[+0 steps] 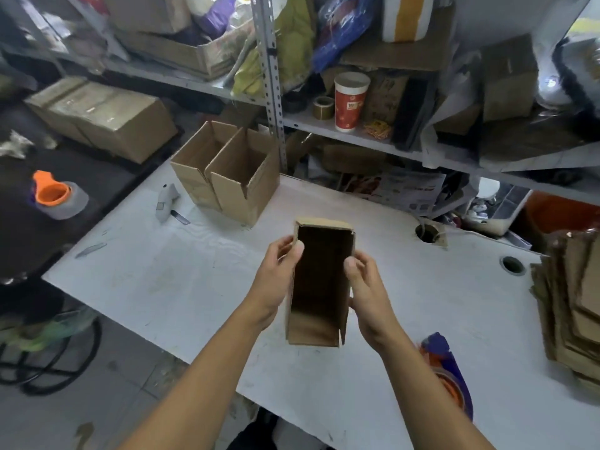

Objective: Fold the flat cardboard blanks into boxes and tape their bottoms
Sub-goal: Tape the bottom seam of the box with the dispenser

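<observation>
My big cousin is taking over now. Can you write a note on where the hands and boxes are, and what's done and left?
Left hand and right hand each grip a side of the opened box, held above the white table.
Done: two finished boxes stand open at the table's far edge.
Left: whether this box's bottom is taped cannot be seen. The tape dispenser lies near the right forearm; the flat blanks are stacked at the right edge.

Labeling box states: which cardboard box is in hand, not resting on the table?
The box at centre, gripped by the left hand and right hand. The two open boxes behind it stand side by side on the table, untouched.
</observation>
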